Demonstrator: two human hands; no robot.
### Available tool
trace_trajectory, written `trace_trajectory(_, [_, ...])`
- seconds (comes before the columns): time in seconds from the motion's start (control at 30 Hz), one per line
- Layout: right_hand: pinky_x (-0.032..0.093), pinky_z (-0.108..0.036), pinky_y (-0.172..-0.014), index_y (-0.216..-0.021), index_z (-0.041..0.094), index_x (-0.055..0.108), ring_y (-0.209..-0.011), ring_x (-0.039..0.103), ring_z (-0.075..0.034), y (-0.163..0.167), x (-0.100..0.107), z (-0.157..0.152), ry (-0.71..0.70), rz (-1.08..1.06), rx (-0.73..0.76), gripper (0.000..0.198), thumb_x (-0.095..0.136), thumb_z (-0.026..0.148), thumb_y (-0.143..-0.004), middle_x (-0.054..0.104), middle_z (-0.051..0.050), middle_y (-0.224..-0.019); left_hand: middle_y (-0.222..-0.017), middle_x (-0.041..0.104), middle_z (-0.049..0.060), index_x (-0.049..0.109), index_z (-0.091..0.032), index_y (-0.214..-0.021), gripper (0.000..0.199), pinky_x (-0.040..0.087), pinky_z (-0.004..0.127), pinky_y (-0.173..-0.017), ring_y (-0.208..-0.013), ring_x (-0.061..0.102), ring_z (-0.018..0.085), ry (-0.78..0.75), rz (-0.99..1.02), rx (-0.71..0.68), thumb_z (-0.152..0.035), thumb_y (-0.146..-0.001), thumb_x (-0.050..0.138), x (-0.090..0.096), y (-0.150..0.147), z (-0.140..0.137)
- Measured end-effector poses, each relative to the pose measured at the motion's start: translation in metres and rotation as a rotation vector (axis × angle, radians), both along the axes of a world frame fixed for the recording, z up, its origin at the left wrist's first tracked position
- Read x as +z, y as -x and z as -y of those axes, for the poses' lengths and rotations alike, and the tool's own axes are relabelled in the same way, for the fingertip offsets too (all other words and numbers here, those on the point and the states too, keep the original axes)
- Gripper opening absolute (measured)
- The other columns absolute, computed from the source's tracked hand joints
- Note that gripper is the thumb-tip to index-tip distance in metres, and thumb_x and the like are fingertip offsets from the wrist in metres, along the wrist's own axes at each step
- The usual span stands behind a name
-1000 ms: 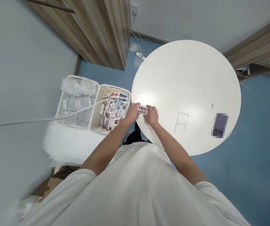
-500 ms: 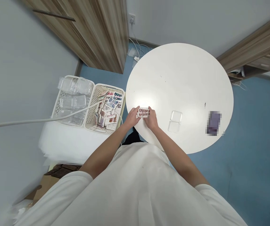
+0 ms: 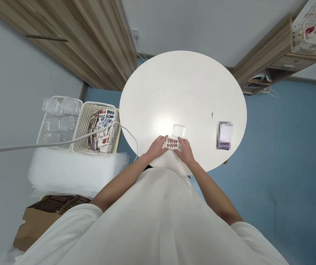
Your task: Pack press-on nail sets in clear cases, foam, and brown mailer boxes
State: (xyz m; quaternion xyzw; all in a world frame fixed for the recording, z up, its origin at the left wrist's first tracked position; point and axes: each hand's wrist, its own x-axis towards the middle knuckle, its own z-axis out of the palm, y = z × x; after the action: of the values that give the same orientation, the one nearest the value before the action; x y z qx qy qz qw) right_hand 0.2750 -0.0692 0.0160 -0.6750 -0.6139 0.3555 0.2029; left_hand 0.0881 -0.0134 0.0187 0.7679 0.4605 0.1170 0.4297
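A white card of press-on nails, reddish and set in two rows, is held level between my two hands. My left hand grips its left end with thumb and fingers. On the opposite end, my right hand pinches the card the same way. Just beyond the card, the lid of a clear plastic case lies opened flat on the white round table. The card and my hands cover the case's nearer half.
To the left, a basket holds many nail cards, beside another basket of clear cases. White sheets lie in front of them. A white cable crosses above the baskets. A blurred phone-like object rests at the table's right.
My view has turned right. Both hands have carried the nail card rightward over the table, to the opened clear case, which stood apart from it before.
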Motion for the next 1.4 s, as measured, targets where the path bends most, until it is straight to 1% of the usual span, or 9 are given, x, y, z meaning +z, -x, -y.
trace_trajectory(0.1, [0.041,-0.047,-0.089,-0.130,0.027,0.034,-0.109,0.042,-0.028,-0.022,-0.008,0.007,-0.001,0.035,0.013,0.065,0.061,0.031,-0.071,0.043,-0.009,-0.114,-0.104,0.048,0.007,0.037,-0.024,-0.129,0.063,0.045,0.036,-0.080,-0.094,0.051,0.022,-0.009,-0.071,-0.037,-0.023,-0.071,0.062,-0.004,-0.020,0.005])
trace_trajectory(0.23, [0.042,-0.045,-0.088,-0.129,0.025,0.037,-0.108,0.042,-0.028,-0.035,-0.019,0.008,0.011,0.040,0.045,0.065,0.064,0.032,-0.070,0.044,-0.009,-0.113,-0.107,0.046,0.008,0.038,-0.022,-0.128,0.064,0.044,0.037,-0.082,-0.099,0.049,0.023,-0.028,-0.160,-0.070,-0.020,-0.069,0.062,-0.007,-0.034,0.007])
trace_trajectory(0.47, [0.043,-0.042,-0.083,-0.127,0.021,0.040,-0.101,0.045,-0.028,-0.034,-0.026,0.001,-0.013,0.091,0.120,0.064,0.066,0.031,-0.069,0.050,-0.010,-0.110,-0.109,0.044,0.008,0.034,-0.024,-0.129,0.063,0.045,0.036,-0.082,-0.099,0.049,0.022,-0.026,-0.215,-0.043,-0.016,-0.071,0.058,-0.011,-0.037,0.010])
trace_trajectory(0.67, [0.043,-0.042,-0.081,-0.128,0.022,0.039,-0.098,0.047,-0.028,-0.034,-0.030,0.001,-0.043,0.120,0.138,0.062,0.064,0.031,-0.072,0.051,-0.011,-0.111,-0.111,0.043,0.009,0.032,-0.023,-0.131,0.065,0.046,0.036,-0.082,-0.100,0.049,0.023,-0.016,-0.211,-0.014,-0.013,-0.072,0.056,-0.015,-0.039,0.013])
trace_trajectory(0.83, [0.044,-0.042,-0.081,-0.129,0.021,0.038,-0.098,0.049,-0.028,-0.035,-0.031,0.000,-0.027,0.117,0.143,0.062,0.063,0.029,-0.073,0.051,-0.012,-0.109,-0.112,0.043,0.010,0.031,-0.021,-0.131,0.064,0.046,0.038,-0.080,-0.101,0.049,0.024,-0.025,-0.210,-0.015,-0.011,-0.072,0.054,-0.017,-0.042,0.014])
trace_trajectory(1.07, [0.044,-0.043,-0.083,-0.131,0.019,0.037,-0.101,0.050,-0.028,-0.033,-0.030,0.000,-0.015,0.133,0.145,0.062,0.061,0.026,-0.074,0.050,-0.013,-0.111,-0.114,0.041,0.010,0.029,-0.023,-0.132,0.065,0.046,0.037,-0.080,-0.104,0.047,0.024,-0.026,-0.230,-0.025,-0.010,-0.072,0.052,-0.018,-0.044,0.014])
trace_trajectory(1.17, [0.043,-0.044,-0.085,-0.132,0.020,0.034,-0.103,0.049,-0.028,-0.033,-0.027,0.001,-0.001,0.103,0.125,0.066,0.062,0.026,-0.073,0.049,-0.013,-0.112,-0.115,0.041,0.010,0.028,-0.022,-0.134,0.069,0.044,0.037,-0.084,-0.105,0.047,0.024,0.015,-0.191,0.028,-0.012,-0.071,0.055,-0.017,-0.044,0.016])
trace_trajectory(1.27, [0.044,-0.042,-0.084,-0.136,0.021,0.028,-0.101,0.051,-0.026,-0.032,-0.023,0.003,0.070,0.015,0.043,0.074,0.063,0.028,-0.070,0.048,-0.011,-0.114,-0.112,0.044,0.010,0.027,-0.019,-0.135,0.073,0.044,0.035,-0.083,-0.099,0.050,0.021,0.111,-0.139,0.163,-0.020,-0.071,0.061,-0.016,-0.042,0.020])
trace_trajectory(1.4, [0.047,-0.035,-0.080,-0.135,0.023,0.029,-0.091,0.055,-0.019,-0.029,-0.019,0.002,0.240,-0.191,-0.157,0.072,0.059,0.025,-0.070,0.050,-0.008,-0.112,-0.103,0.052,0.008,0.042,-0.017,-0.125,0.057,0.044,0.031,-0.078,-0.086,0.053,0.017,0.258,-0.079,0.351,-0.028,-0.072,0.061,-0.016,-0.042,0.021])
